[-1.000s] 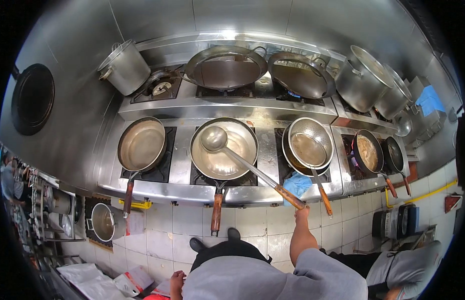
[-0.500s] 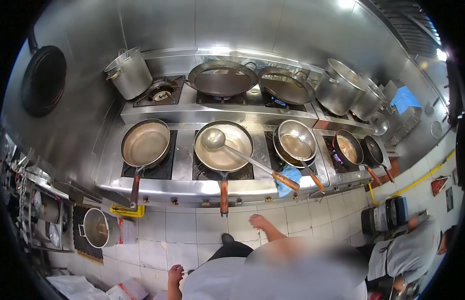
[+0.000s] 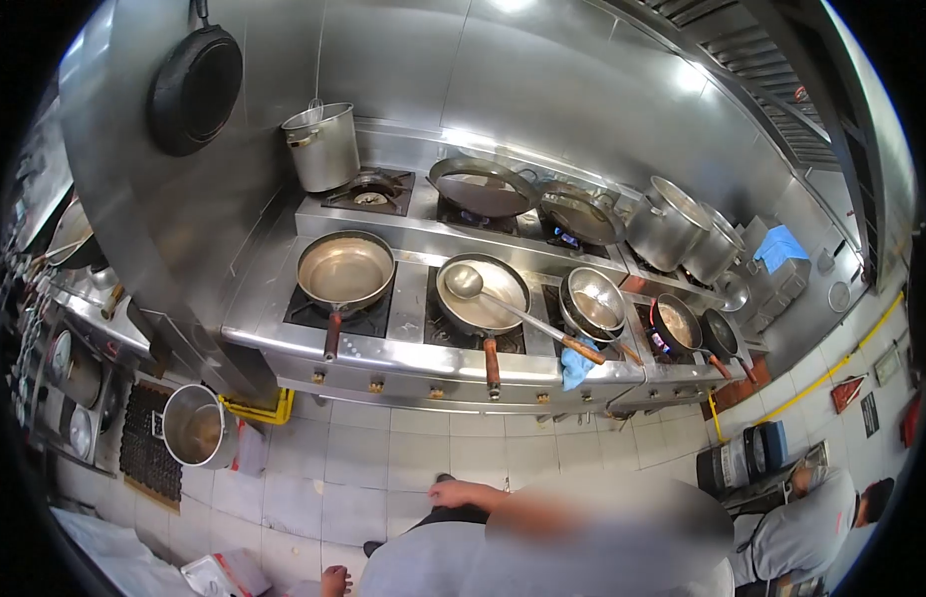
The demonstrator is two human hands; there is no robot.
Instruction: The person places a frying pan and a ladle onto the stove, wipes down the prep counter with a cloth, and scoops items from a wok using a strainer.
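Low in the view, my left hand (image 3: 335,580) hangs over the floor with loosely bent fingers and nothing visible in it. My right hand (image 3: 448,494) reaches across in front of my body, empty, above my dark shoe. Both hands are apart from the stove (image 3: 423,370). On its front row, a ladle (image 3: 465,283) lies across the middle frying pan (image 3: 503,320), its wooden handle pointing right. Left of that sits another wide frying pan (image 3: 345,271). To the right are a strainer (image 3: 596,298) resting on a pan and a blue cloth (image 3: 577,369).
Two wide pans (image 3: 483,189) and tall pots (image 3: 668,227) stand on the back burners, some over blue flames. A large pot (image 3: 196,428) stands on the floor at left by a yellow frame (image 3: 269,410). A co-worker (image 3: 806,527) bends at the right.
My view has swung left, so the stove sits further off at an angle. My right hand has moved left and down across my body; my left hand is lower. The co-worker's arms have shifted.
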